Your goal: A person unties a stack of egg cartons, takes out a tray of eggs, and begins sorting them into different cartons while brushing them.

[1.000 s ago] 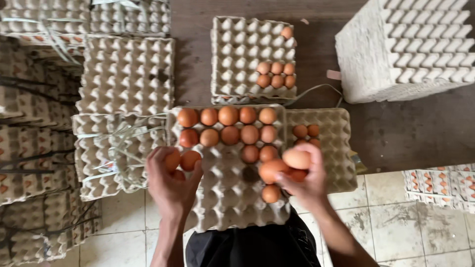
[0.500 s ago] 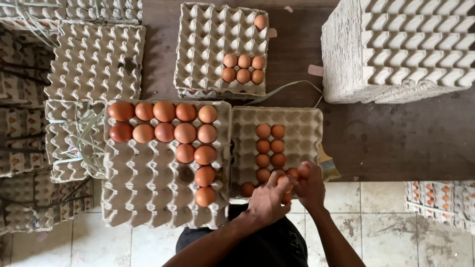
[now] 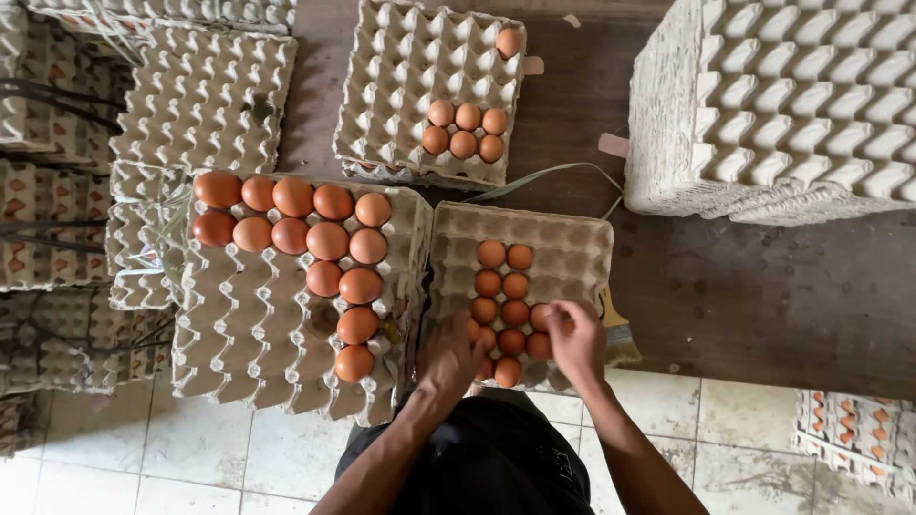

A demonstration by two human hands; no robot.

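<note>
- Head view: the left hand (image 3: 450, 355) lies over the near left corner of a grey moulded pulp egg tray (image 3: 572, 250), fingers curled down onto brown eggs there; whether it grips one I cannot tell.
- The right hand (image 3: 577, 341) rests on the same tray's near edge, fingers closed round a small brown egg (image 3: 540, 318) at the end of a row.
- Two short columns of small brown eggs (image 3: 503, 296) fill the tray's left-middle cups, running toward the hands.
- Just left, touching it, a larger grey pulp tray (image 3: 250, 334) holds bigger brown eggs (image 3: 327, 240) along its far rows and down one column.
- Beyond, another pulp tray (image 3: 401, 76) carries a small cluster of eggs (image 3: 465, 129).
- A tall stack of empty trays (image 3: 792, 105) stands at right.
</note>
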